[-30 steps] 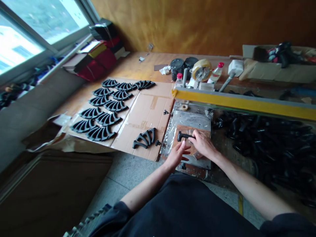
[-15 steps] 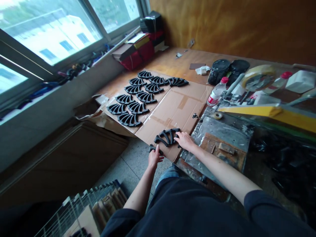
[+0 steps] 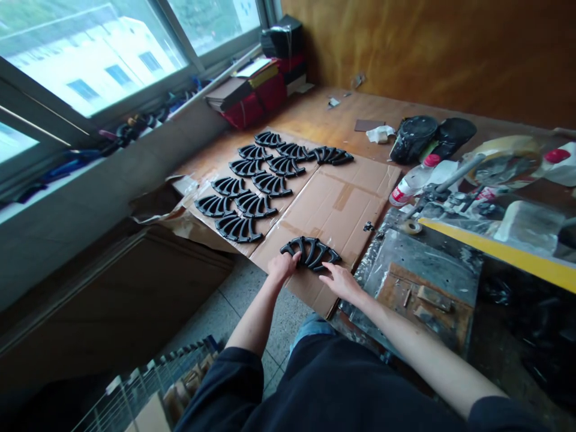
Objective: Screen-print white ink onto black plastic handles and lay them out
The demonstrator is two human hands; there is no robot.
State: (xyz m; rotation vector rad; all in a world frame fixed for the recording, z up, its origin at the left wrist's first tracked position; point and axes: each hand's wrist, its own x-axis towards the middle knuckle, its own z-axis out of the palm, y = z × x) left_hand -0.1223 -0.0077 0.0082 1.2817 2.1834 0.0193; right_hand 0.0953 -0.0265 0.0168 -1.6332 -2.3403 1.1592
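- Left hand (image 3: pixel 282 267), seven o'clock of the handles (image 3: pixel 311 251), perhaps steadies their fan; grip unclear.
- Right hand (image 3: pixel 341 281), five o'clock, unclenched, apparently evens their edge.

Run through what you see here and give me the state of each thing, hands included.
Left hand, at the near fan's left end; grip unclear
Right hand, fingers at its right end; grip unclear
Near fan of black parts, arranged in an arc
Cardboard, lying flat, taped
Farther black fans, laid out on the cardboard
Bottle with red cap, capped
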